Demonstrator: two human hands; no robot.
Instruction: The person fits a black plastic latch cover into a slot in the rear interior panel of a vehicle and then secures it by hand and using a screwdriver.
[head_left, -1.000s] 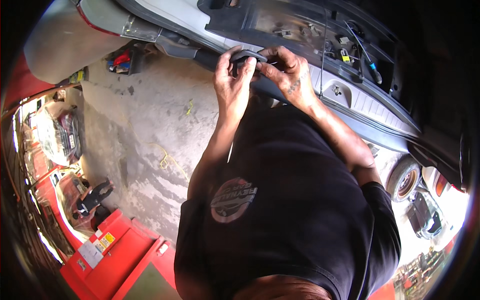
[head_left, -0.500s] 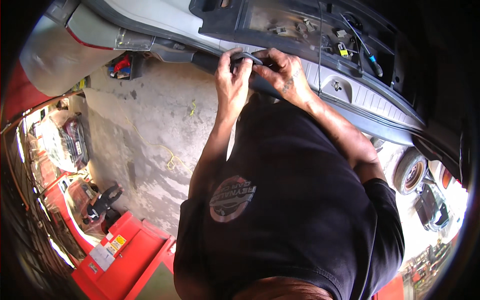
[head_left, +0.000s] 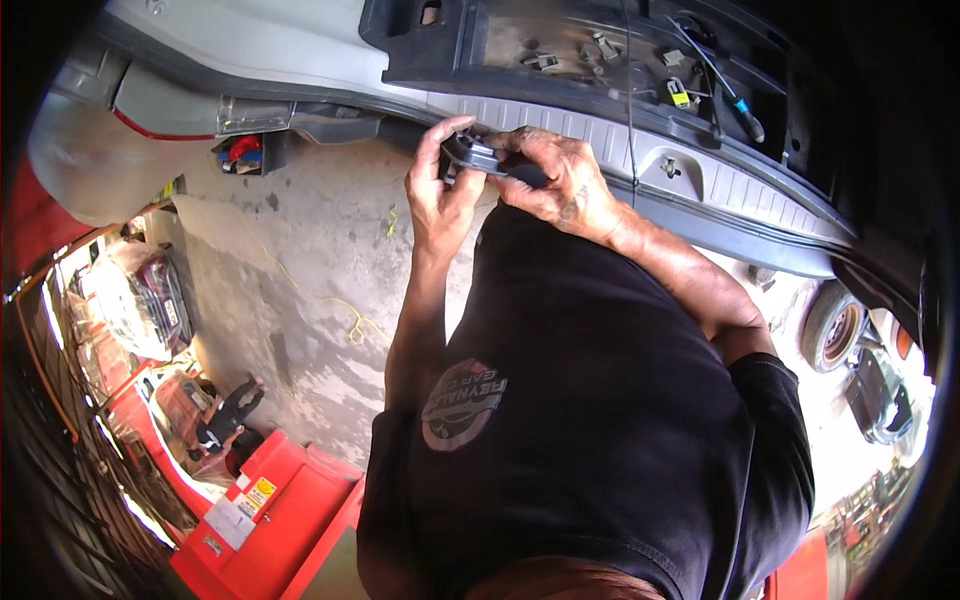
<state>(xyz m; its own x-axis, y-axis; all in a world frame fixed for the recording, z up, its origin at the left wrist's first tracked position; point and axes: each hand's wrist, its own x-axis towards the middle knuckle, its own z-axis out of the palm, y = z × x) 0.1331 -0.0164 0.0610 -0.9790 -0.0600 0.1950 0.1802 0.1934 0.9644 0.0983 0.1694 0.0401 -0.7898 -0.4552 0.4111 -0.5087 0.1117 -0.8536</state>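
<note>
small dark piece [head_left: 474, 153] between two bare hands, in front of the person's black shirt [head_left: 620, 400]. it appears to be moulded plastic, with a smooth face that catches the light; judged from this, it should be light and stiff, bending little under the fingers. the smooth face may slip under the fingertips, and any thin edge or small tab could snap if twisted. the best hold is probably by the rim, at opposite ends, with the glossy face left free.

the left hand [head_left: 438, 195] pinches the left end, its index finger arched over the far side and its thumb along the near side. the right hand [head_left: 562, 180], fingers bent and thumb set opposite, pinches the right end; exactly where its fingertips press is lost in shadow. the piece thus lies directly between the hands, held up rather than set down.

just beyond the hands: ribbed grey sill trim [head_left: 596, 143]; whether the piece touches it cannot be told. beyond and to the right of the right hand: a screwdriver [head_left: 742, 108] and a yellow-marked clip [head_left: 679, 93], in a black tray [head_left: 425, 62]. left of the left hand, well apart: bare concrete floor [head_left: 330, 230].
</note>
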